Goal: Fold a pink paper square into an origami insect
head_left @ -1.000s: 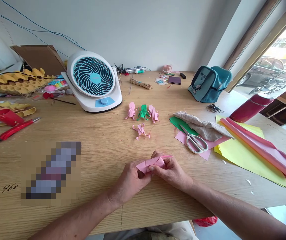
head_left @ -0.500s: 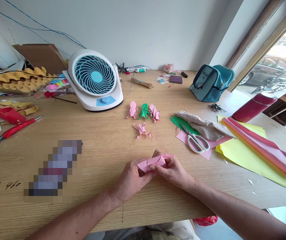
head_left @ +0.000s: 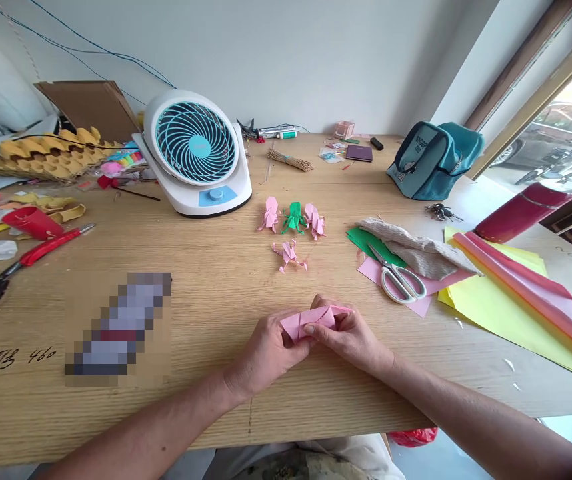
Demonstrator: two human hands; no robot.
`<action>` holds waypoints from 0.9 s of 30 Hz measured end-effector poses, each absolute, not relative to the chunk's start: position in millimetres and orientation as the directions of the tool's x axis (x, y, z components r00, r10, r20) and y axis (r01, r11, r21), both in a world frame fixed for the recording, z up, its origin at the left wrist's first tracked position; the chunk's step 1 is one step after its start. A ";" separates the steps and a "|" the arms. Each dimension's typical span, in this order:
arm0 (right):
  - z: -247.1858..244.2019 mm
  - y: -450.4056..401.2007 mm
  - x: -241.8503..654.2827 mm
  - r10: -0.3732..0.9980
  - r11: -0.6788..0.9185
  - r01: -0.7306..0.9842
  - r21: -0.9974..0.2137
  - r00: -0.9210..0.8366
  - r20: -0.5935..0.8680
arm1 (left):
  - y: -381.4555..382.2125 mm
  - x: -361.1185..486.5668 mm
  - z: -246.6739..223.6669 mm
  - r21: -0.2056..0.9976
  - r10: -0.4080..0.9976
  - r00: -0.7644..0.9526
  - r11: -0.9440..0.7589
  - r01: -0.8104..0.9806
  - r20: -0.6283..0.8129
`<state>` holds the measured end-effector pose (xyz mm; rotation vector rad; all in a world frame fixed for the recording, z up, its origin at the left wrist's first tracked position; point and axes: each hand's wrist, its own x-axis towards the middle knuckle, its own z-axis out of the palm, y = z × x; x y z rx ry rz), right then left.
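A partly folded piece of pink paper point(head_left: 311, 321) is held just above the near edge of the table. My left hand point(head_left: 269, 350) grips its left end, with the fingers behind it. My right hand point(head_left: 353, 339) pinches its right part, the thumb lying across the front. Beyond my hands sits a small pink origami figure with thin legs point(head_left: 289, 254). Behind that, a green origami figure point(head_left: 293, 217) stands between a pink one on the left point(head_left: 270, 213) and another pink one on the right point(head_left: 315, 219).
White-handled scissors point(head_left: 401, 283) lie on pink and green paper beside a grey cloth point(head_left: 416, 248). Yellow sheets point(head_left: 506, 313) and a red bottle point(head_left: 523, 213) are at the right. A fan point(head_left: 196, 153) stands at the back left, red-handled shears point(head_left: 49, 248) at far left, a teal bag point(head_left: 429, 160) behind.
The view has shifted slightly, so the table's things sit a little further right and higher. Both hands keep their hold on the pink paper, with hardly any change in pose.
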<state>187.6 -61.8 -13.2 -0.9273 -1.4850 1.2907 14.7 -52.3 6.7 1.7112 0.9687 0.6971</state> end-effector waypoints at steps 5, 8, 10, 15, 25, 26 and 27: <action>-9.7 -59.3 188.3 0.969 0.015 -0.065 -0.998 -0.247 0.030 | -50.1 12.9 -0.4 0.950 0.857 0.516 -0.151 0.275 -0.013; -8.1 -58.2 189.5 0.979 -0.087 -0.082 -0.993 -0.190 -0.071 | -47.8 10.7 -6.5 0.933 0.870 0.494 -0.174 0.315 -0.004; -9.1 -57.5 190.4 0.980 -0.120 -0.091 -0.989 -0.169 -0.104 | -46.4 9.4 -9.0 0.938 0.865 0.501 -0.158 0.309 -0.019; -15.4 -55.8 192.6 0.987 -0.136 -0.155 -0.978 -0.111 -0.120 | -42.8 7.6 -11.4 0.961 0.856 0.512 -0.087 0.261 -0.062; -11.7 -53.0 192.5 0.974 -0.162 -0.214 -0.963 -0.194 -0.121 | -39.7 5.8 -21.0 0.962 0.858 0.507 -0.068 0.265 -0.079; -12.1 -52.6 192.7 0.974 -0.153 -0.216 -0.964 -0.198 -0.110 | -39.7 5.8 -21.6 0.964 0.860 0.504 -0.068 0.259 -0.074; -13.1 -52.3 193.1 0.975 -0.142 -0.214 -0.966 -0.198 -0.099 | -39.8 6.0 -22.0 0.965 0.862 0.502 -0.067 0.252 -0.071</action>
